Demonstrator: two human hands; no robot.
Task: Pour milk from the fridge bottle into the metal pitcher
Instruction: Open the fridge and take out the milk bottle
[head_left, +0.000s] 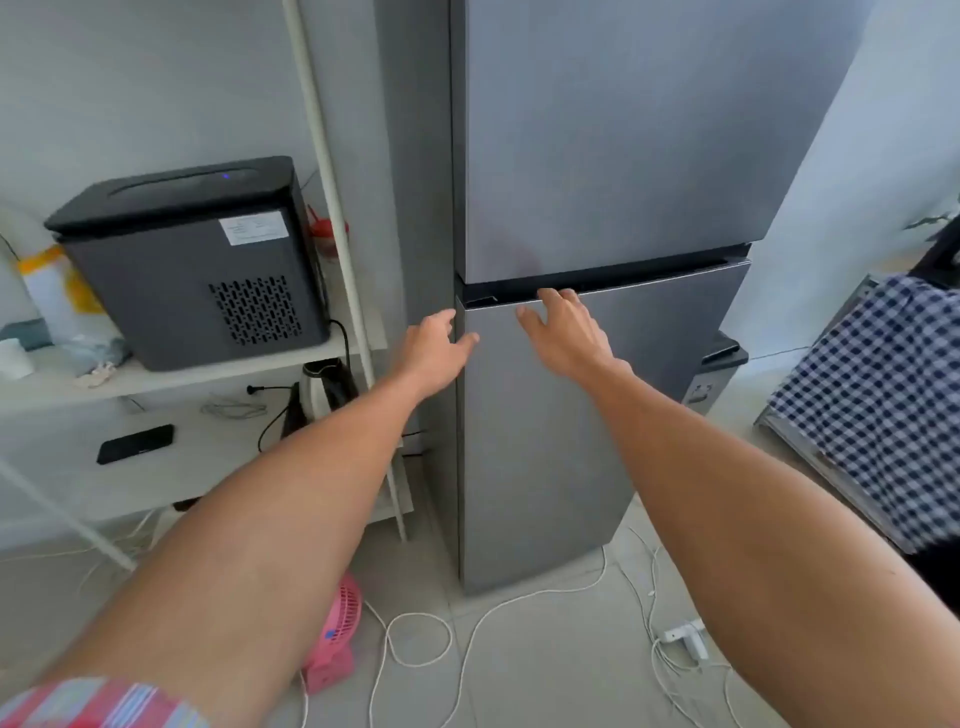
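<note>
Progress: barely begun, by the look of it; fridge (597, 208) closed, both doors flush, nothing taken out.
Left to do: open the lower door (571, 415), find the bottle, carry it to the pitcher, pour.
Milk bottle: out of sight; presumably behind the closed lower door, though not verifiable.
Metal pitcher: not visible anywhere in view.
Right hand (563, 332): reaching to the top edge of the lower door, near its left corner; fingers (551, 297) spread and slightly bent, tips at the dark handle recess between the doors; thumb out to the left on the door face; no firm hold visible, nothing carried.
Left hand (434, 351): at the left edge of the lower door; fingers straight and relaxed, tips touching or just beside the door's front corner; holding nothing.
Likely step: getting purchase on the recess to pull the door open.
Nearby: black ice maker (192, 260) on the shelf left of the fridge; white cables (519, 608) on the floor.
</note>
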